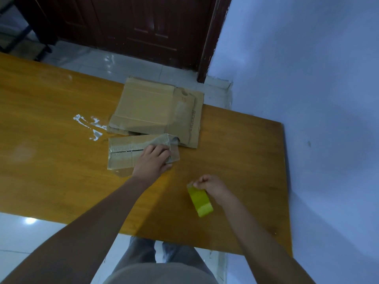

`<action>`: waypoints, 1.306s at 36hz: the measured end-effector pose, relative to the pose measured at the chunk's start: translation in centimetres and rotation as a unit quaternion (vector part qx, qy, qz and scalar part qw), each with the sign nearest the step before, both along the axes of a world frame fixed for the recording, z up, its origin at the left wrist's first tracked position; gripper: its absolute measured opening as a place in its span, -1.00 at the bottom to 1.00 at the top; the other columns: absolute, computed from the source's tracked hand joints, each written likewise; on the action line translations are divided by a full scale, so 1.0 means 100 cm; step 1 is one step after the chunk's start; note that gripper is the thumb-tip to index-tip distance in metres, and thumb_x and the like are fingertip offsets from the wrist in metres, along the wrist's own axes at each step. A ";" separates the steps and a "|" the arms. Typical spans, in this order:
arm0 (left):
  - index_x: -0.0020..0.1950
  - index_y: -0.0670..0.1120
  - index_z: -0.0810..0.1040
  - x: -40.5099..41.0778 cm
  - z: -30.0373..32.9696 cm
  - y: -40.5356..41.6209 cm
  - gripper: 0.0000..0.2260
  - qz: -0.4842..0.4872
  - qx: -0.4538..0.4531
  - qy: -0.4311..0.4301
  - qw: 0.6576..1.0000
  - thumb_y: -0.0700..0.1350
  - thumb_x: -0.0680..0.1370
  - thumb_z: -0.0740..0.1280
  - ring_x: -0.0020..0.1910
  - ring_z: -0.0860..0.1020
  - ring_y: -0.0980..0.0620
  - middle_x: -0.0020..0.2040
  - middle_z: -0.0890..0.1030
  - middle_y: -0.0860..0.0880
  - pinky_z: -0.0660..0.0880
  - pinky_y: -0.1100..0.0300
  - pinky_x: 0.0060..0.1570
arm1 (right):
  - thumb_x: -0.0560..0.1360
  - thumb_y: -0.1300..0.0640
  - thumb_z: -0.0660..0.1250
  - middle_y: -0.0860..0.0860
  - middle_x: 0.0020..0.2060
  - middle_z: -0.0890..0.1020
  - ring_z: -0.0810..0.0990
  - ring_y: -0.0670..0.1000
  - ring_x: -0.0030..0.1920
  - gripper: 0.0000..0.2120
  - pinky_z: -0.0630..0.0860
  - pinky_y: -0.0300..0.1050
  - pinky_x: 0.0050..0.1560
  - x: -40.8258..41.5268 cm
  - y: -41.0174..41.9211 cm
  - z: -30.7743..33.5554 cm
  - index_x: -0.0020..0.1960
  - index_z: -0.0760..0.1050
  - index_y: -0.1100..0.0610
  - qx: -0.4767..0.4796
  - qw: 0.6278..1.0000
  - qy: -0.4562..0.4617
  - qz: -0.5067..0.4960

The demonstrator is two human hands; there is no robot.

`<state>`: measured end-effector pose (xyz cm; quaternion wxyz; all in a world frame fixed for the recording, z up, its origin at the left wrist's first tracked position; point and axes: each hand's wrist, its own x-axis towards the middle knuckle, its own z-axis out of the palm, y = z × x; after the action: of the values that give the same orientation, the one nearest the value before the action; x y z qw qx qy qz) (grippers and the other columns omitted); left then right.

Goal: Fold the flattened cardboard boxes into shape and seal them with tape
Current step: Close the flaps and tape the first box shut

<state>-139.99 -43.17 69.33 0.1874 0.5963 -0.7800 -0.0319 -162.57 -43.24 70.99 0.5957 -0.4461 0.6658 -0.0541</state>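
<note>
A small folded cardboard box (125, 152) lies on the wooden table (51, 140), its top seam covered with clear tape. My left hand (152, 160) grips the box's right end, fingers on top and thumb against the near side. Behind it lie flattened cardboard boxes (151, 107), stacked and reaching over the table's far edge. My right hand (211, 186) holds a yellow-green tape roll (200, 200) by its upper end, just above the table, to the right of the box and nearer to me.
Crumpled bits of clear tape (90, 126) are stuck to the table left of the flat boxes. A blue-white wall (317, 119) runs along the table's right edge. A dark wooden door (133, 27) stands beyond the tiled floor.
</note>
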 end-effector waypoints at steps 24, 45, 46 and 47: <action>-0.01 -0.07 0.60 0.013 0.000 -0.002 -0.70 -0.008 -0.010 0.007 1.000 0.00 0.33 0.51 0.03 0.38 -0.03 0.05 0.59 -0.03 0.49 0.02 -0.09 | 0.46 0.31 0.37 -0.01 -0.40 0.57 0.56 -0.04 -0.27 -0.70 0.39 -0.47 -0.34 0.012 -0.010 -0.034 -0.41 0.47 0.10 -0.087 0.985 0.147 -0.019; 0.02 -0.08 0.58 0.013 0.003 -0.003 -0.69 -0.006 0.038 0.049 0.998 -0.04 0.35 0.54 0.03 0.37 -0.05 0.06 0.57 -0.04 0.53 -0.05 -0.05 | 0.63 0.06 0.14 0.14 -0.08 0.62 0.61 0.13 0.01 -0.68 0.46 -0.12 -0.11 0.005 0.003 -0.033 -0.22 0.47 0.19 0.016 0.907 0.286 0.310; 0.02 -0.08 0.58 0.013 0.004 -0.003 -0.69 -0.005 0.038 0.049 0.998 -0.04 0.35 0.54 0.03 0.38 -0.05 0.07 0.56 -0.04 0.53 -0.05 -0.05 | 0.63 0.07 0.14 0.13 -0.11 0.60 0.61 0.12 -0.02 -0.67 0.48 -0.12 -0.11 -0.001 0.006 -0.034 -0.25 0.44 0.17 0.019 0.908 0.290 0.303; 0.02 -0.08 0.58 0.013 0.004 -0.003 -0.69 -0.004 0.039 0.049 0.998 -0.04 0.35 0.53 0.03 0.37 -0.04 0.07 0.56 -0.03 0.53 -0.05 -0.05 | 0.63 0.07 0.13 0.13 -0.12 0.60 0.61 0.11 -0.07 -0.68 0.51 -0.11 -0.09 -0.005 0.007 -0.037 -0.22 0.46 0.19 0.019 0.911 0.293 0.289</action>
<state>-138.69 -43.46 69.73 0.2018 0.5978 -0.7703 -0.0919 -163.05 -42.54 67.33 0.3719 -0.6038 0.6529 0.2661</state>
